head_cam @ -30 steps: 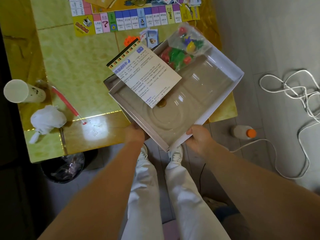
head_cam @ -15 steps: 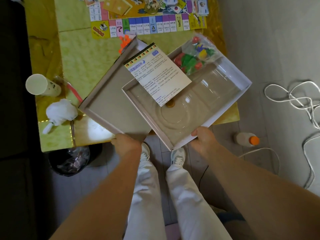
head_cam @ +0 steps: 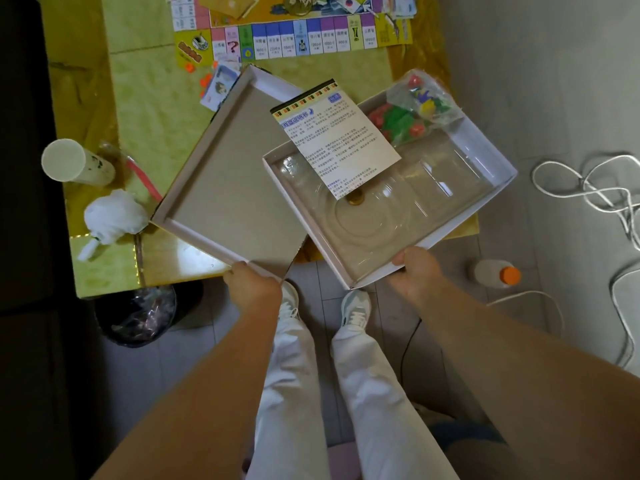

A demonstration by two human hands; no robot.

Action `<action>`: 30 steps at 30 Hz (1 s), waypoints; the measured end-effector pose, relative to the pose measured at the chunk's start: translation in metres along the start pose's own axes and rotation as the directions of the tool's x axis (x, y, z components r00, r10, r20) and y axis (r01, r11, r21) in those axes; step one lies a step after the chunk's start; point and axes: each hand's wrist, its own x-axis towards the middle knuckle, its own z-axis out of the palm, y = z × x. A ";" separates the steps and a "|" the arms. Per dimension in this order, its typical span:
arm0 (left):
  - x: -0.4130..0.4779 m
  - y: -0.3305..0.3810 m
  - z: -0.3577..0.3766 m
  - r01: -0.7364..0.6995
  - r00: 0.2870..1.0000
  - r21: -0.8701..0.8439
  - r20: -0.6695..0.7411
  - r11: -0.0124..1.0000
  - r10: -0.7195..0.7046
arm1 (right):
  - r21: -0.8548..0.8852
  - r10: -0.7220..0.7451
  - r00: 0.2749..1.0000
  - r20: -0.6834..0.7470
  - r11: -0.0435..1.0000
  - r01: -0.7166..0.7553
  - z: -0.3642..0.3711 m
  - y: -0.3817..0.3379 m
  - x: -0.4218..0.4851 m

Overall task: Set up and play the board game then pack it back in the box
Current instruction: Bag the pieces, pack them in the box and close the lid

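Observation:
My left hand [head_cam: 251,285] grips the near edge of an empty cardboard box lid [head_cam: 221,199], held open side up over the table's front edge. My right hand [head_cam: 412,271] grips the near edge of the box base [head_cam: 485,147], which partly overlaps the lid. Inside the base lie a clear plastic insert, an instruction sheet [head_cam: 334,133], a small brass-coloured piece [head_cam: 355,199] and a plastic bag of coloured game pieces [head_cam: 414,109]. The game board [head_cam: 294,39] lies unfolded at the table's far side, with cards [head_cam: 220,86] and orange pieces [head_cam: 204,79] in front of it.
On the table's left stand a paper cup [head_cam: 71,161], a red straw [head_cam: 143,176] and a crumpled white bag [head_cam: 112,216]. A dark bin [head_cam: 136,315] sits under the table. A bottle with an orange cap [head_cam: 495,273] and white cable [head_cam: 595,192] lie on the floor at right.
The lid, earlier hidden under the base, has been drawn out to the left by my left hand. The base has shifted right in my right hand.

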 end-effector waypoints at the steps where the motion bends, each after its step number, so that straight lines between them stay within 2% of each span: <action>1: -0.002 0.002 0.001 -0.003 1.000 -0.003 -0.003 1.000 0.003 | 0.014 0.025 1.000 0.015 1.000 -0.025 -0.001 0.000 0.000; 4: -0.005 0.008 0.002 -0.024 1.000 -0.017 0.003 1.000 0.024 | 0.114 0.077 0.997 0.028 0.990 -0.080 -0.001 0.000 0.004; 8: -0.009 0.018 -0.003 -0.055 0.998 -0.070 -0.011 0.996 0.055 | 0.146 0.091 0.995 0.050 0.985 -0.097 -0.001 -0.006 0.002; 15: -0.013 0.044 -0.015 -0.093 0.995 -0.146 -0.043 0.985 0.088 | 0.280 0.043 0.996 0.072 0.958 -0.062 0.000 -0.027 -0.024; 22: -0.028 0.078 -0.024 -0.153 0.987 -0.149 -0.081 0.977 0.142 | 0.261 -0.026 0.998 0.058 0.965 0.010 -0.020 -0.059 -0.043; 30: -0.040 0.100 -0.031 -0.101 0.989 -0.228 -0.132 0.968 0.072 | 0.298 0.036 0.999 0.033 0.954 -0.044 -0.041 -0.067 -0.028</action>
